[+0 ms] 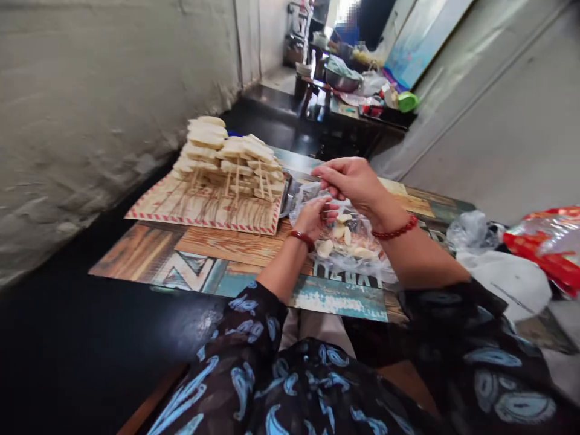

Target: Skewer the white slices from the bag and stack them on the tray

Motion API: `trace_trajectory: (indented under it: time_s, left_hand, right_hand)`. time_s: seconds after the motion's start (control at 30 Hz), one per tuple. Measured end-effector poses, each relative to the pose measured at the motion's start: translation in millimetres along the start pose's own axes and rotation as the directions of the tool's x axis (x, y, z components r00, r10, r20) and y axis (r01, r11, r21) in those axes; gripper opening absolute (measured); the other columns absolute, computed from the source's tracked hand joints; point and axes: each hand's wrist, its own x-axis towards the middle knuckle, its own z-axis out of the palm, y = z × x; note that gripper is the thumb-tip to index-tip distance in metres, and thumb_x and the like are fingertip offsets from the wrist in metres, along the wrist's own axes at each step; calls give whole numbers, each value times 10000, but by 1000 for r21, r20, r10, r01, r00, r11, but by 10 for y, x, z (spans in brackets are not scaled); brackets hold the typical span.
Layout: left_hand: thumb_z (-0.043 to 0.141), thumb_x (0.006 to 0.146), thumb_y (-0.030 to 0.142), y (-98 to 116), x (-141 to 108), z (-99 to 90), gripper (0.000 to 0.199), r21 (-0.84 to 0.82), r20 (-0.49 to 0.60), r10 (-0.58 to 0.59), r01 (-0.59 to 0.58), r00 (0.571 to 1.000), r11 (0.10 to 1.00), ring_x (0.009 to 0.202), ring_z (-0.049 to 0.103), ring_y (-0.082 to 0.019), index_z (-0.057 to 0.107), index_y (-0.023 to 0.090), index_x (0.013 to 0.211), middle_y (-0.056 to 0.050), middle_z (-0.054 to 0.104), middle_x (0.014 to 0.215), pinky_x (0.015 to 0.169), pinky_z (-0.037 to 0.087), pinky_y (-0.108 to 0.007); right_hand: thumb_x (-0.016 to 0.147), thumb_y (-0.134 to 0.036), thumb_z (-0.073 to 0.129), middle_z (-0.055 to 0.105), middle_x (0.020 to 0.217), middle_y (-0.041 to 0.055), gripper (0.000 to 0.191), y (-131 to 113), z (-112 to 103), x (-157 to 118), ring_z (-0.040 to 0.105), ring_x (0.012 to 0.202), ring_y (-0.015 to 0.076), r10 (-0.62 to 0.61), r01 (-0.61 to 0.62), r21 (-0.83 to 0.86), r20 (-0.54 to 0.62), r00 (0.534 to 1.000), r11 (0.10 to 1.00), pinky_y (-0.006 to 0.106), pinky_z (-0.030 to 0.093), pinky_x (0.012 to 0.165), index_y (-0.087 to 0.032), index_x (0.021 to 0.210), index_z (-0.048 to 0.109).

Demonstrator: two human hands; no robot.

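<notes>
My right hand (351, 180) is raised over a clear plastic bag (387, 266), thumb and forefinger pinched together; whatever they hold is too small to make out. Just below and to its left, my left hand (315, 216) hovers near the bag with its fingers loosely curled and apart, nothing visible in them. Several pale oval slices (347, 234) lie loose on the bag. To the left, a tall stack of similar pale slices on thin wooden sticks (244, 163) rests on a paper sheet with a red-striped edge (203, 220).
The patterned tabletop (217, 244) carries all of this. At the right are a white bag (507, 281) and red packaging (550, 241). Farther back, a metal bowl (343, 78) and a green bowl (408, 101) stand on a cluttered table. A wall (90, 109) runs along the left.
</notes>
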Motion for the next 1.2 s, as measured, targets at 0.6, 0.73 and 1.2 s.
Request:
trace_trajectory:
  time_s: [0.6,0.73,1.2]
  left_hand:
    - [675,745,192,3,-249,51,40,882,341,-37,-333,939,-332,653,520,-146,649,166,759,-21,628,708,629,363,-265]
    - [716,755,265,-73,-436,-34,159,784,353,-128,-368,927,-501,743,545,-181,649,165,858,-48,628,819,668,377,-288]
    - [706,761,282,-65,-933,87,196,731,219,-159,-270,963,-627,753,569,-201,639,172,908,-55,643,835,655,390,-296]
  right_hand:
    - [899,-204,631,700,1045,106,277,1804,-891,-1397,639,957,268,-171,110,-747,-5,985,655,361,481,810,-209,1163,712]
    - [894,-183,616,690,1029,101,187,1935,-813,-1462,642,930,244,-174,70,-668,-90,981,741,324,482,785,-176,1047,723]
    - [878,-342,618,725,822,50,215,2158,-817,-1413,641,711,193,-198,90,-308,-341,919,947,301,487,681,-176,947,736]
